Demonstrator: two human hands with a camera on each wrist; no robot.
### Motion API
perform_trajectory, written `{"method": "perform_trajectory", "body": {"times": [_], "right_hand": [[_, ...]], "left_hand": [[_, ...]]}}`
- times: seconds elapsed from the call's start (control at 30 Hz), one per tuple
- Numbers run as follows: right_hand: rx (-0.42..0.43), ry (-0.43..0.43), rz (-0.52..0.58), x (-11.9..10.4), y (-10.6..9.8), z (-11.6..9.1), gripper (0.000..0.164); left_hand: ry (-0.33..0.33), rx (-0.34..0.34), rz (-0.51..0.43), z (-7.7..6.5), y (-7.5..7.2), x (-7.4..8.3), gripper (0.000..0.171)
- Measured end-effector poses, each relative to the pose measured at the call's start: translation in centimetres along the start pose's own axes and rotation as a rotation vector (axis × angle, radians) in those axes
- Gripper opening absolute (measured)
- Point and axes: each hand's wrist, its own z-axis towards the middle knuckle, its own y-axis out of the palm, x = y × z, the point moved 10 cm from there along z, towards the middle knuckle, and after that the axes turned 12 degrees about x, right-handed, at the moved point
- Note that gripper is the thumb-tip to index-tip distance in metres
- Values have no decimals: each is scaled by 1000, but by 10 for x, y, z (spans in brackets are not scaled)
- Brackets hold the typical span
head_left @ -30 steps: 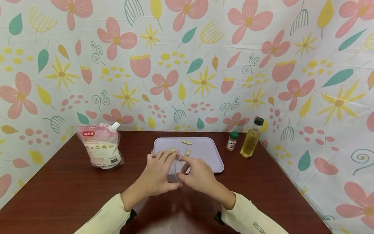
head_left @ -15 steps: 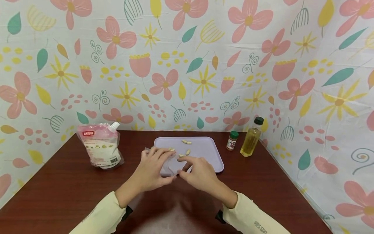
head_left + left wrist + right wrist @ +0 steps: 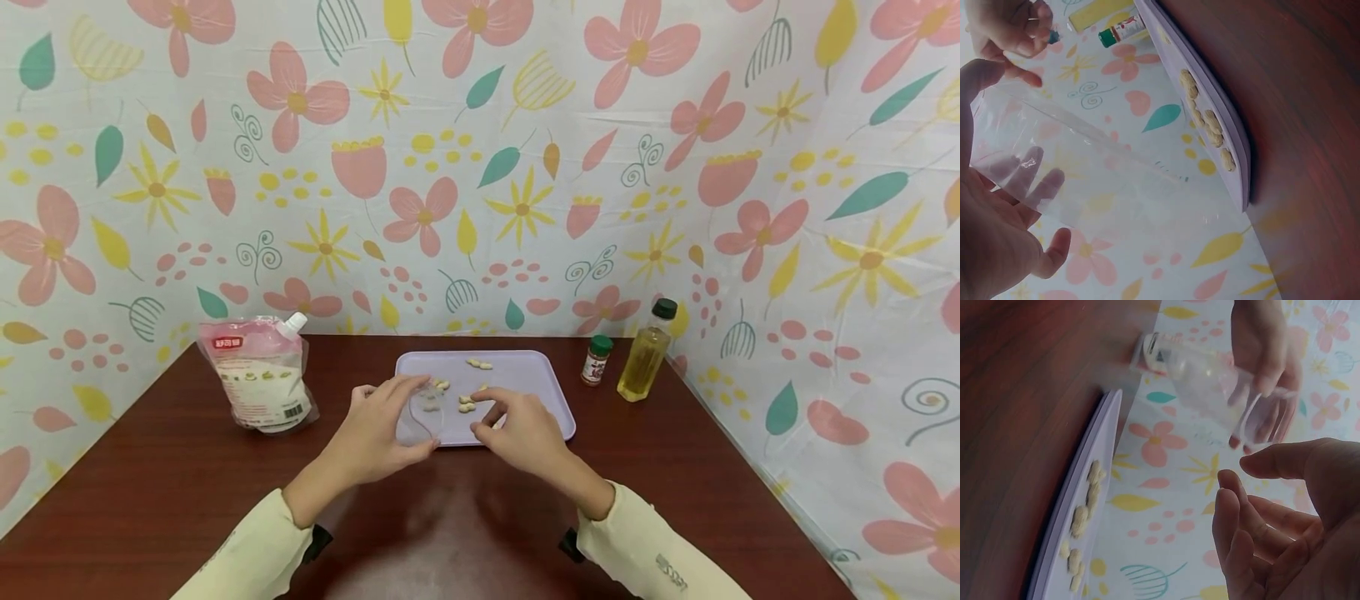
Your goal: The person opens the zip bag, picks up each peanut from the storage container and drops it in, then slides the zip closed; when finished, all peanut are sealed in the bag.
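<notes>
A clear plastic bag (image 3: 1085, 150) hangs from my left hand (image 3: 375, 435), which holds it near its open mouth. The mouth forms a rounded loop between thumb and fingers in the head view; some fingers show through the film in the left wrist view. My right hand (image 3: 525, 435) is apart from the bag, to its right, fingers loosely bent and thumb near the index finger, with nothing between them. Beyond both hands lies a pale purple tray (image 3: 525, 375) with several peanuts in the shell (image 3: 467, 404) on it. The bag covers part of the tray's near left side.
On the dark wooden table (image 3: 150, 492) a pink and white spouted pouch (image 3: 262, 379) stands at the left. A green-capped spice jar (image 3: 596, 362) and an oil bottle (image 3: 647, 354) stand right of the tray. A flowered cloth (image 3: 480, 167) hangs behind.
My left hand has moved left with the bag, away from the right hand. The right hand has let go of the bag and shifted slightly right. More peanuts are in sight.
</notes>
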Motion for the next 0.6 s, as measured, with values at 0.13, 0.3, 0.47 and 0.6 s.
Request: {"method": "perform_trajectory", "body": {"times": [0.13,0.3,0.47,0.6], "right_hand": [[-11,38,-22,12,3,6,30],[-24,60,-39,26,7,14,23],[-60,84,-65,44,14,20,20],[-84,95,-110,57,20,24,18]], "left_hand": [[-53,-1,-66,-1,0,-5,76],[-90,10,-79,-2,1,-11,77],[-98,9,-49,-2,2,-13,77],[-112,-6,-31,-1,2,-15,78]]}}
